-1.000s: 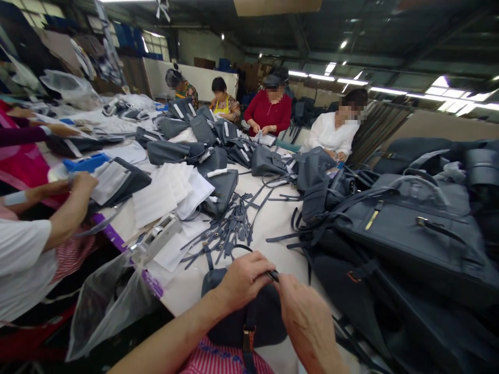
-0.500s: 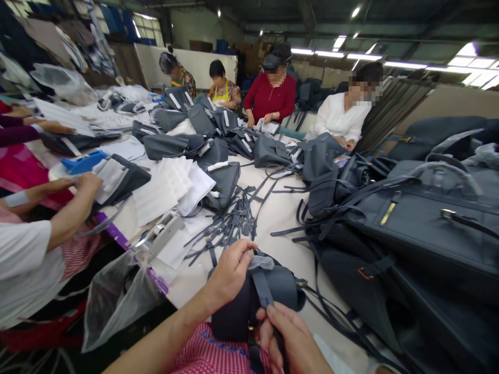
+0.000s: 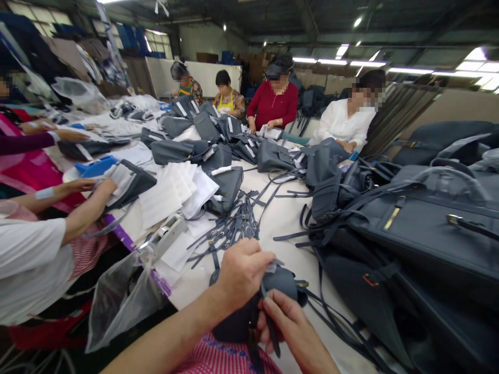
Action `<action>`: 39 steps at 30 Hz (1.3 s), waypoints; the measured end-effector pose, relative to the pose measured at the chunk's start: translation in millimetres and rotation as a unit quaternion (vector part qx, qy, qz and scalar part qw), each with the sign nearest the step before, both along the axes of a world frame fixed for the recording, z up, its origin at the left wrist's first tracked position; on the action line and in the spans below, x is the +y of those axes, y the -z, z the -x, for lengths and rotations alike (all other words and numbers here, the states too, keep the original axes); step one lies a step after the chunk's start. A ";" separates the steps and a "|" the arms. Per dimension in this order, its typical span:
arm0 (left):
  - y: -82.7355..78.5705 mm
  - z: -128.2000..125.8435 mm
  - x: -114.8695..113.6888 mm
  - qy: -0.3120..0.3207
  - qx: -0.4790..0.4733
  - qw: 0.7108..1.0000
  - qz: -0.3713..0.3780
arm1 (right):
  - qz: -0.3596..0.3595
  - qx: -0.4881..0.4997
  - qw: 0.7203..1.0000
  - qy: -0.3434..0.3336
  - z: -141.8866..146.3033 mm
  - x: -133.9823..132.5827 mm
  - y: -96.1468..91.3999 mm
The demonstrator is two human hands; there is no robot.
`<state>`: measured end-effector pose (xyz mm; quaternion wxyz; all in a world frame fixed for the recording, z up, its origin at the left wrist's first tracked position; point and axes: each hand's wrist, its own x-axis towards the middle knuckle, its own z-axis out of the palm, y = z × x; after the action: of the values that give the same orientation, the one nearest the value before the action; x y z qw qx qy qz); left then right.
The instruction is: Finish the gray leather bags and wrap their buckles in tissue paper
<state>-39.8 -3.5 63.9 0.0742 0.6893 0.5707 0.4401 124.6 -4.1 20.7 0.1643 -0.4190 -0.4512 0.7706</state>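
Observation:
A dark grey-blue leather bag (image 3: 283,283) leans at the table's near edge, against a red-checked apron (image 3: 206,356). My left hand (image 3: 245,270) is closed in a pinch over the bag's top, beside a bit of clear plastic wrap (image 3: 275,265); its fingers hide what is between them. Just below, my right hand (image 3: 286,317) grips a narrow dark strap (image 3: 273,332), whose end hangs down under the fingers. A brass-coloured fitting (image 3: 301,284) shows on the bag's right side. Beyond my left hand lies a heap of buckled straps (image 3: 239,221).
Large dark bags (image 3: 440,223) fill the right side. A tape dispenser (image 3: 166,234) and white foam sheets (image 3: 167,192) lie left. Several co-workers sit around the table; one at left handles a bag (image 3: 136,179). More bags (image 3: 179,150) are piled in the middle.
My left hand has moved right, over the plastic wrap and the strap's upper part. The strap in my right hand has turned edge-on. The view has shifted slightly.

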 end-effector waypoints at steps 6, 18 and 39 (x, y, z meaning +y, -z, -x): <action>16.5 -13.9 -41.9 0.150 0.001 0.988 0.026 | -0.058 -0.009 0.998 0.013 -23.1 -10.1 1.5; 37.0 -18.2 -46.8 0.030 -0.577 0.750 0.323 | -0.046 0.025 0.992 0.116 -4.6 -2.3 -8.1; 46.5 -37.4 -40.3 -0.042 -0.359 0.875 0.322 | -0.160 0.028 0.957 0.240 1.7 -20.8 13.0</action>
<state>-2.4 -43.8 17.3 0.4733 0.3975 0.6435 0.4515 122.9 -24.9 7.7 0.4217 -0.4616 -0.4497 0.6378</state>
